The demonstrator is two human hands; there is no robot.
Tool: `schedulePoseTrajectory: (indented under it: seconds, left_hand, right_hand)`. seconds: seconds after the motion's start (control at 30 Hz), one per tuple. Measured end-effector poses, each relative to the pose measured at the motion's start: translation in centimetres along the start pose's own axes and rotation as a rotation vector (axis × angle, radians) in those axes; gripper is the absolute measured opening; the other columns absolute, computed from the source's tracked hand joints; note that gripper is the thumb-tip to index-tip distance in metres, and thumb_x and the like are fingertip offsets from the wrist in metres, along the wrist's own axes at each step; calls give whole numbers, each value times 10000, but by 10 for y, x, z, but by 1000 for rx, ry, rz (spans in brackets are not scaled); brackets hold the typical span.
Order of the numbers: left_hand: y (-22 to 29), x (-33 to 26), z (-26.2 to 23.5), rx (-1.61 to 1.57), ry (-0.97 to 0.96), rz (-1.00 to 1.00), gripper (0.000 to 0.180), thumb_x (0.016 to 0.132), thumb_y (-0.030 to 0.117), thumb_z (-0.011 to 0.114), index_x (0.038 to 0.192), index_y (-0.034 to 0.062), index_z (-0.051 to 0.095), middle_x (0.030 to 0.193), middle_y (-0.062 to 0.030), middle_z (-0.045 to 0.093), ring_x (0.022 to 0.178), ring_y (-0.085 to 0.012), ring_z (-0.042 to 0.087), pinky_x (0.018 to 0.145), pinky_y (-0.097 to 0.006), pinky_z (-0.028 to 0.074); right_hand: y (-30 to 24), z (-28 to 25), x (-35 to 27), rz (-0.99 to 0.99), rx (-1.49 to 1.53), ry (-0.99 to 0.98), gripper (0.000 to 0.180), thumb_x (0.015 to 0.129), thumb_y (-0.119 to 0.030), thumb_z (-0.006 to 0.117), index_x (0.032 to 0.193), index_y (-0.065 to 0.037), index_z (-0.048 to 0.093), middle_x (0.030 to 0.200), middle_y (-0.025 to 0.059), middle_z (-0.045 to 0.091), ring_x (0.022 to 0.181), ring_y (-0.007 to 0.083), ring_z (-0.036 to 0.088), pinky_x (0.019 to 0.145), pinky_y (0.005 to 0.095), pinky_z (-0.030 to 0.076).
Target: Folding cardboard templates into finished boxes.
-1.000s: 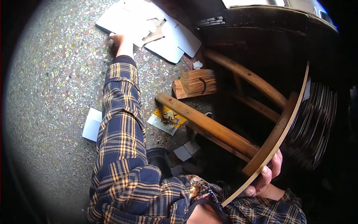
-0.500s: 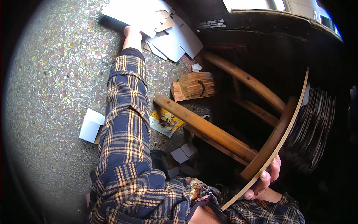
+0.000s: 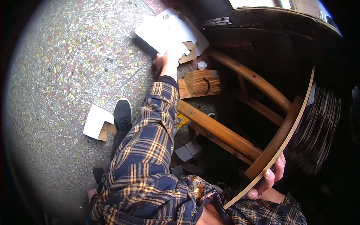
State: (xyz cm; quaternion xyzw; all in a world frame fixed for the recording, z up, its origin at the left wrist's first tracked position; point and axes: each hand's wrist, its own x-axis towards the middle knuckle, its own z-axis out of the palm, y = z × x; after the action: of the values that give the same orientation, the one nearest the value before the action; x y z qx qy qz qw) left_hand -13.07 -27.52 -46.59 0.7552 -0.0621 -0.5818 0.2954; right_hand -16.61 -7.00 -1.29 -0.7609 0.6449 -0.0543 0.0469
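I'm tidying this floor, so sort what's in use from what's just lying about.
In hand:
left hand on the white flat cardboard sheets
right hand gripping the thin board edge

Lying about:
bundle of brown card
small white box
yellow packet
white scraps

The sleeve (image 3: pixel 150 150) is navy plaid crossed with tan and cream lines. The flattened cardboard sheets (image 3: pixel 168 32) are white, brown at the cut edges — as is the small folded box (image 3: pixel 96 122). The shoe (image 3: pixel 122 114) is black. The terrazzo floor (image 3: pixel 75 67) is grey, flecked red and yellow. The table frame (image 3: pixel 225 131) is warm brown wood.
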Motion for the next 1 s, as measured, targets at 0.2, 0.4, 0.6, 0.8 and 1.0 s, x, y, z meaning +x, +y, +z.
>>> schedulePoseTrajectory:
  seconds: [0.2, 0.4, 0.6, 0.8, 1.0]
  left_hand:
    - [-28, 50, -20, 66, 225, -103, 559, 630, 447, 745, 956, 5, 638, 908, -137, 657, 814, -239, 645, 674, -323, 537]
    - [30, 45, 8, -386, -65, -76, 328, 679, 42, 731, 951, -74, 588, 927, -164, 637, 791, -223, 644, 670, -325, 538]
    - [33, 65, 21, -604, -179, 52, 327, 690, 3, 719, 953, -114, 562, 930, -143, 631, 733, -223, 649, 610, -328, 551]
    - [61, 52, 37, -620, -283, 9, 148, 803, 42, 591, 927, -38, 601, 778, -125, 636, 617, -208, 639, 494, -300, 514]
    - [68, 44, -5, -304, -115, 73, 266, 813, 191, 623, 924, -50, 611, 846, -118, 646, 690, -199, 618, 553, -326, 486]
  right_hand:
    - [-5, 18, -5, 7, 133, 91, 487, 898, -573, 311, 1155, -188, 464, 1206, 156, 373, 1131, 391, 412, 950, 491, 385]
    - [-4, 9, 2, -19, 87, 75, 487, 888, -587, 333, 1141, -200, 484, 1205, 143, 383, 1128, 372, 418, 944, 464, 395]
    - [-2, 18, -2, -3, 132, 104, 487, 879, -594, 354, 1135, -208, 503, 1218, 139, 386, 1134, 368, 414, 949, 462, 389]
    - [-1, 15, -1, 24, 137, 133, 500, 888, -580, 345, 1135, -175, 504, 1211, 153, 395, 1105, 380, 435, 941, 484, 378]
    - [0, -4, 2, -75, 185, -91, 610, 845, -614, 401, 1134, -93, 530, 1231, 219, 413, 1116, 422, 409, 899, 539, 318]
